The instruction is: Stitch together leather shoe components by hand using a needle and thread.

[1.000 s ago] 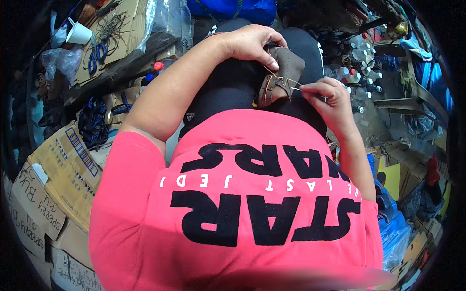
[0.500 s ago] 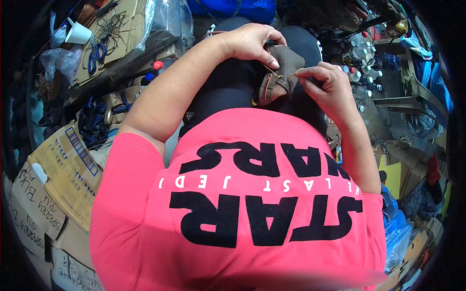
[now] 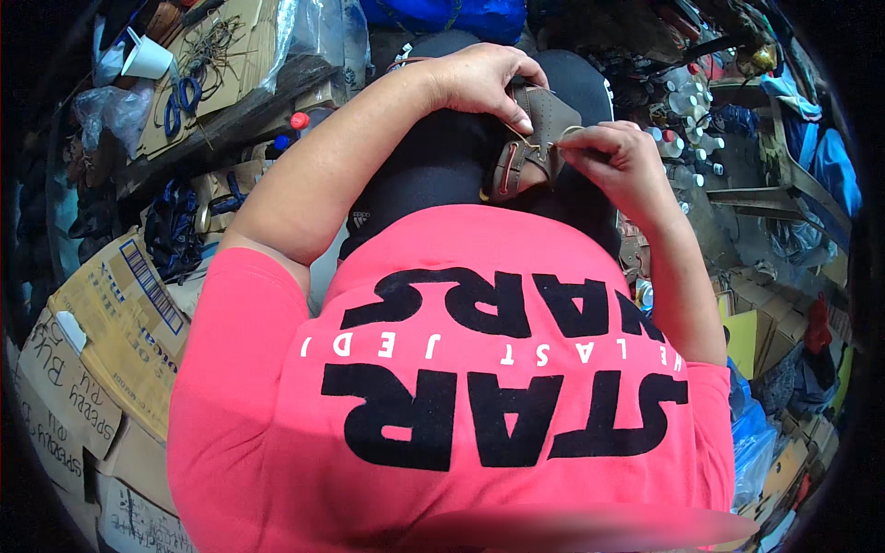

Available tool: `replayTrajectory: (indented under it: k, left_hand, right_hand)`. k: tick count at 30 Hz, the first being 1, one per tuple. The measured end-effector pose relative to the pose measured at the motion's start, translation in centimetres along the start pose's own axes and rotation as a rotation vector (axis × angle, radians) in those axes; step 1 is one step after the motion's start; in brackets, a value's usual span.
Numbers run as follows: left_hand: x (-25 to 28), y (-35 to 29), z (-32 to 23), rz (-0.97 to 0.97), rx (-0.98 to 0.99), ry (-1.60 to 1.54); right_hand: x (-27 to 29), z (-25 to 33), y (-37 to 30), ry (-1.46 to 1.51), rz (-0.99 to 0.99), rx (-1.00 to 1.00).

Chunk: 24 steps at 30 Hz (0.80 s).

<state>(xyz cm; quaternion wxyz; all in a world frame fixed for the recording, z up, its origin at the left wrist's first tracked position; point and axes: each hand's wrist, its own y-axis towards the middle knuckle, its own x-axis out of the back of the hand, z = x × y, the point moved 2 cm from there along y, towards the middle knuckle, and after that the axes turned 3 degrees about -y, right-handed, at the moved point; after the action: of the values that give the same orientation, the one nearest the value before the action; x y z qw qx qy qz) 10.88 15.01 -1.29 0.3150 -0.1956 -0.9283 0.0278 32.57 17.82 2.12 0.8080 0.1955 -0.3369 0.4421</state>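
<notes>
A brown boat shoe (image 3: 546,112) rests on my lap between my thighs, its stitched front turned away from me. My left hand (image 3: 489,81) grips its side, with the thumb pressed along the upper. A thin tan lace (image 3: 525,140) crosses the shoe's opening. Beside the shoe's right edge, my right hand (image 3: 625,166) has thumb and forefinger pinched on the lace, and a small loop of it curves up by the fingertips. A reddish lace also runs along the shoe's near side. The inside of the shoe is mostly shaded.
At the upper left, blue-handled scissors (image 3: 182,106) and a white cup (image 3: 147,57) lie on cardboard. Several plastic bottles (image 3: 684,101) stand to the right, near a wooden frame (image 3: 774,195). Cardboard boxes (image 3: 120,313) fill the lower left. A blue bag (image 3: 442,13) lies ahead.
My right hand has shifted slightly, closer to the shoe, and the lace at its fingertips now curls into a loop. My left hand keeps its hold on the shoe.
</notes>
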Motion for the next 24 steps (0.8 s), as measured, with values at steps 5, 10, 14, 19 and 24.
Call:
replayTrajectory:
  k: [5, 10, 14, 19, 24]
  left_hand:
    - [-0.1, 0.0, -0.1, -0.009, 0.009, -0.029]
    - [-0.3, -0.1, -0.2, -0.042, -0.002, -0.033]
    - [0.1, 0.4, -0.3, -0.072, -0.042, 0.122]
    - [1.6, 0.8, -0.2, 0.019, -0.01, 0.191]
    - [1.3, 0.6, 0.0, 0.03, 0.002, 0.155]
  right_hand:
    - [-0.4, -1.5, -0.3, 0.145, 0.018, -0.123]
    - [-0.9, -2.4, 0.1, 0.214, 0.04, -0.094]
    - [-1.9, -1.7, 0.5, 0.224, -0.007, -0.111]
    - [-1.3, -1.8, 1.4, -0.016, -0.01, -0.025]
    - [-0.1, -1.4, 0.9, 0.111, 0.105, -0.086]
